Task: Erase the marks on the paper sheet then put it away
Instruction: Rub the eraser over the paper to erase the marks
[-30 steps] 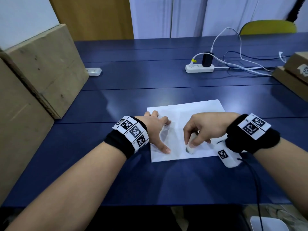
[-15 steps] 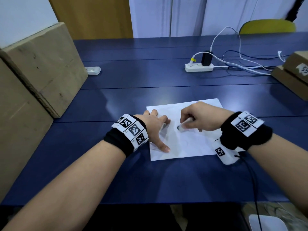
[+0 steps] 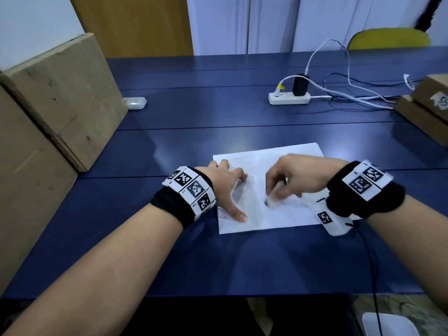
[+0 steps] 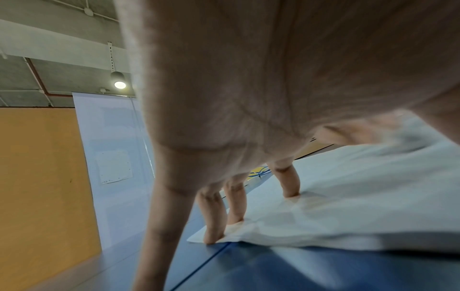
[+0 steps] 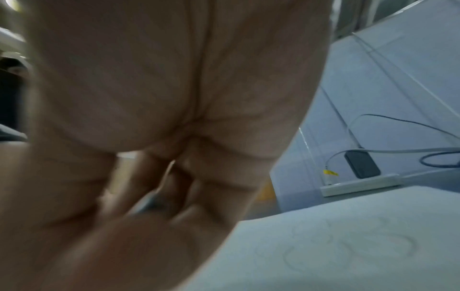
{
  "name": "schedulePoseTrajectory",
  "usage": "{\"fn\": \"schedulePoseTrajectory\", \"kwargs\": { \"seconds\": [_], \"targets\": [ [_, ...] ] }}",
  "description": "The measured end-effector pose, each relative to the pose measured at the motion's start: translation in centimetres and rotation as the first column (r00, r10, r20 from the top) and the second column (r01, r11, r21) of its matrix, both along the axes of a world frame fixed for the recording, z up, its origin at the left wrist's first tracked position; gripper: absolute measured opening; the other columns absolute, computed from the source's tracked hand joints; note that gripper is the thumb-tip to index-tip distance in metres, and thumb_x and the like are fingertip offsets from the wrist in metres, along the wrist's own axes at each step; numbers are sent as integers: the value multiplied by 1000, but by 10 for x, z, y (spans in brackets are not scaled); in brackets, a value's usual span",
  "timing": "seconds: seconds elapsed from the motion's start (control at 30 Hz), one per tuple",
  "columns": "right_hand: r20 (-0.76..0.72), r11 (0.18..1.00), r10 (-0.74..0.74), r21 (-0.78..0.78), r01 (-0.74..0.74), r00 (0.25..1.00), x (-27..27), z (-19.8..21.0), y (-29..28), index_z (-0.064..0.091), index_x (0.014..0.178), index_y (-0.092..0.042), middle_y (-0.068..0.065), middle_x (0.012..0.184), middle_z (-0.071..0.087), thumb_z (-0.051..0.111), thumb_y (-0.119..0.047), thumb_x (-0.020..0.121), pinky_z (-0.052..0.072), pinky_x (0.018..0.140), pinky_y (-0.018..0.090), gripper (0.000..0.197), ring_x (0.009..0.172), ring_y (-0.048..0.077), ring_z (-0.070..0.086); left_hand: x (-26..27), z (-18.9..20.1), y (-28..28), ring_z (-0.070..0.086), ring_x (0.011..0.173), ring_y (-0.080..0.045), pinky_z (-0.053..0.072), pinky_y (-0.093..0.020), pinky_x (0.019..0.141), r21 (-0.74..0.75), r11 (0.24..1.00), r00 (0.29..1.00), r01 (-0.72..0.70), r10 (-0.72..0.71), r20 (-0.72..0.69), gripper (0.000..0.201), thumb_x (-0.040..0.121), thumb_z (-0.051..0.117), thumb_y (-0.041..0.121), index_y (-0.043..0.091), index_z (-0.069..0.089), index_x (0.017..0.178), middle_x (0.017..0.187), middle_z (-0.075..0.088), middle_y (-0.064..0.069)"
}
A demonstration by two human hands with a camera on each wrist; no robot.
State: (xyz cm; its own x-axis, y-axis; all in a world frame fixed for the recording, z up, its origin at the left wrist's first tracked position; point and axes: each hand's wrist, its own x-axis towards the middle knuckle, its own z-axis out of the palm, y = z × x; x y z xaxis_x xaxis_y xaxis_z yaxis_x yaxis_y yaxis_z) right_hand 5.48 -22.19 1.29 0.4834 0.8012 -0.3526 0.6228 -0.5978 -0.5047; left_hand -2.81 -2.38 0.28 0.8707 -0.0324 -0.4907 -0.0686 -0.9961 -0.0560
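Note:
A white paper sheet point(image 3: 278, 214) lies flat on the blue table point(image 3: 194, 258) in front of me. My left hand point(image 3: 225, 187) presses its left part down with spread, straight fingers point(image 4: 288, 183); the paper sheet point(image 4: 348, 196) shows under them in the left wrist view. My right hand point(image 3: 288, 183) pinches a small white eraser point(image 3: 271, 201) whose dark tip touches the middle of the sheet. In the right wrist view faint looping pencil marks point(image 5: 348, 248) remain on the paper sheet point(image 5: 311, 265), and the eraser point(image 5: 147, 202) is blurred between the curled fingers.
Large cardboard boxes point(image 3: 60, 100) stand along the table's left side. A white power strip point(image 3: 288, 98) with a black charger and loose cables lies at the back right. More cardboard boxes point(image 3: 426, 107) sit at the far right. A small white object point(image 3: 134, 103) lies at the back left.
My right hand has rubbed the eraser over the sheet, away from me and then back toward me to the sheet's middle. The left hand has stayed pressing on the paper.

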Motion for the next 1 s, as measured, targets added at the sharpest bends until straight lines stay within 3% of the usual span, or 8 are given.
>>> {"fn": "schedulePoseTrajectory", "kwargs": {
  "seconds": [0.1,0.27,0.43,0.53,0.6,0.8,0.93,1.0],
  "targets": [
    [-101,990,74,-108,-85,992,-8,1,0,76,87,-22,6,76,71,82,-27,78,50,53,27,12,50,11,55,0,0,0,31,128,-28,44,-55,96,-5,1000,1000,-8,8,-11,118,50,71,83,38,21,147,135,31,-1],
    [186,994,-101,61,91,977,2,-1,7,70,88,-27,-3,82,72,78,-39,81,53,54,27,16,53,22,65,0,1,0,33,126,-27,47,-50,91,3,1000,1000,-2,2,0,116,51,70,83,35,23,145,133,33,-1],
    [-63,990,94,-104,-100,994,-9,4,4,76,90,-24,7,77,70,81,-27,79,51,54,25,12,50,12,55,0,0,-1,32,127,-27,46,-54,93,4,1000,1000,-11,11,1,117,50,71,82,37,23,146,135,32,-1],
    [132,1000,19,-20,-16,991,-4,0,6,74,93,-27,-2,73,68,76,-28,83,49,60,24,10,49,3,55,1,-1,0,33,125,-27,46,-54,92,5,1000,1000,-8,8,1,117,50,71,83,35,24,146,133,33,-1],
    [263,995,-74,85,54,962,1,-1,8,73,91,-28,-11,74,68,75,-31,83,46,62,21,9,62,2,59,1,-1,0,33,125,-28,47,-54,92,3,1000,1000,-9,9,0,117,50,70,83,35,23,146,133,33,-1],
    [15,996,63,-57,-62,998,-13,1,4,78,88,-27,-7,56,57,81,-25,76,40,51,17,12,48,7,46,1,-2,1,31,127,-29,45,-55,95,4,1000,1000,-10,10,-2,119,49,70,84,37,22,147,136,32,-1],
    [131,992,-82,110,68,988,-5,-5,4,75,93,-32,-2,70,70,78,-37,80,52,61,26,14,56,17,62,2,-2,1,33,125,-29,46,-55,94,-5,1000,1000,-7,7,-5,118,49,70,84,37,22,146,133,32,-2],
    [155,993,-68,101,53,986,-5,-5,2,75,91,-33,-2,73,70,78,-33,79,53,63,28,12,60,14,62,2,-3,1,32,126,-29,45,-55,94,0,1000,1000,-2,2,-5,119,49,70,84,37,21,147,133,32,-2]
  ]
}}
